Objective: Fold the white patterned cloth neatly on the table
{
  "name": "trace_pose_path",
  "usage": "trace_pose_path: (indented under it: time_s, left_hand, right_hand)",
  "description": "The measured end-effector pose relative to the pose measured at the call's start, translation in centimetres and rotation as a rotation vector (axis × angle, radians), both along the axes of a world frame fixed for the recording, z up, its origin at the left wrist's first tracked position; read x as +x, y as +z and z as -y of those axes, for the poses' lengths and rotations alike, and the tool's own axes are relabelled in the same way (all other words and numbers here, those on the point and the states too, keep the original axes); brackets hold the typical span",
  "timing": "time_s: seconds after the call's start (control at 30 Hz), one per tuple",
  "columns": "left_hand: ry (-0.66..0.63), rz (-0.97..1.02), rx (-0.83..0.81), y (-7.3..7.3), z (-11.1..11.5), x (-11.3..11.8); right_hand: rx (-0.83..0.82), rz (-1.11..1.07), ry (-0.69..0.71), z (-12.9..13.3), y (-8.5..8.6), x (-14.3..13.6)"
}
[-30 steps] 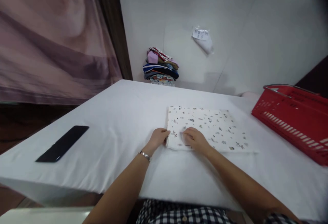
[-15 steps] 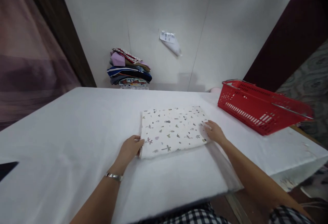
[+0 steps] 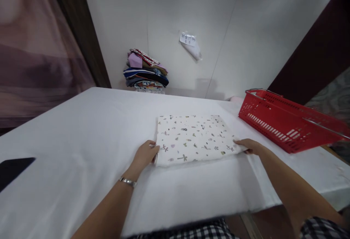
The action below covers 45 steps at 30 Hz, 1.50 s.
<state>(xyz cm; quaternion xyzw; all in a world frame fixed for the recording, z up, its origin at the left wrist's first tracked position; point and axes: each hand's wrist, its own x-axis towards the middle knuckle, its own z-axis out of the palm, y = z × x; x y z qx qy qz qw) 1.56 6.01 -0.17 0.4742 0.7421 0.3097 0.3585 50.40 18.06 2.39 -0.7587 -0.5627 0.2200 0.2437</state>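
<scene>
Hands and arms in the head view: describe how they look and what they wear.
The left hand is ungloved, with a silvery band at the wrist; bracelet or watch, I cannot tell. The right hand is ungloved too, its wrist bare. A black-and-white checked sleeve shows on the right arm.

From here I can read no text surely; the paper label [image 3: 187, 39] on the wall [image 3: 169, 6] carries two lines of dark characters, too blurred.

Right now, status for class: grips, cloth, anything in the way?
Left grip pinches printed cloth, left edge; right grip, near-right corner. Cloth lies on table. Red basket apart, right.
</scene>
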Motion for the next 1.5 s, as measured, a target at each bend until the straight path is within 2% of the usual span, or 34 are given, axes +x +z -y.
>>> trace_pose_path:
  time_s: [0.1,0.2,0.4,0.47,0.53,0.6,0.67,0.8,0.9,1.0,1.07,1.17,1.27,1.4,1.5]
  left_hand:
    - [0.006,-0.017,-0.021,0.0,0.0,0.1]
    - [0.004,0.0,-0.004,0.3,0.1,0.3]
    - [-0.006,0.074,-0.043,1.5,1.0,0.4]
    - [-0.01,-0.035,-0.007,2.3,1.6,0.6]
    - [-0.003,-0.264,0.09,3.6,2.2,1.4]
    - [-0.046,-0.461,0.217,5.1,2.7,3.2]
    - [-0.222,-0.493,0.303,6.6,2.8,6.3]
    - [-0.573,-0.476,0.412,8.5,1.2,15.1]
    - [-0.669,-0.474,0.462,8.2,-1.2,22.5]
    - [-0.623,-0.504,0.508,7.0,-3.7,28.5]
    - [-0.591,-0.539,0.544,6.1,-5.2,31.2]
    - [-0.564,-0.592,0.586,5.1,-7.2,33.5]
    - [-0.59,-0.622,0.554,4.9,-8.5,34.2]
    - [-0.614,-0.596,0.547,5.2,-8.9,34.5]
    - [-0.607,-0.571,0.545,5.6,-8.6,34.6]
  right_hand:
    - [-0.272,-0.376,0.067,-0.4,0.0,0.7]
    - [-0.318,-0.597,0.076,-0.8,0.4,0.6]
    - [-0.288,-0.638,0.012,-1.0,0.4,0.4]
    - [-0.29,-0.663,-0.004,-1.0,0.3,0.6]
    - [-0.271,-0.685,-0.004,-1.1,0.5,0.7]
    - [-0.246,-0.7,0.011,-1.3,1.0,0.5]
    - [-0.226,-0.713,0.025,-1.6,1.9,0.1]
    - [-0.194,-0.773,0.048,-1.6,3.7,-1.3]
    - [-0.193,-0.794,0.108,-1.3,4.6,-2.3]
    - [-0.204,-0.811,0.168,-1.0,5.2,-2.6]
    - [-0.203,-0.815,0.152,-0.9,5.3,-2.3]
    - [-0.219,-0.796,0.122,-1.0,5.0,-1.3]
    - [-0.288,-0.81,0.186,-1.4,4.4,-0.1]
    - [-0.436,-0.865,0.199,-3.1,3.7,0.5]
    - [-0.544,-0.897,0.168,-5.6,3.3,-0.2]
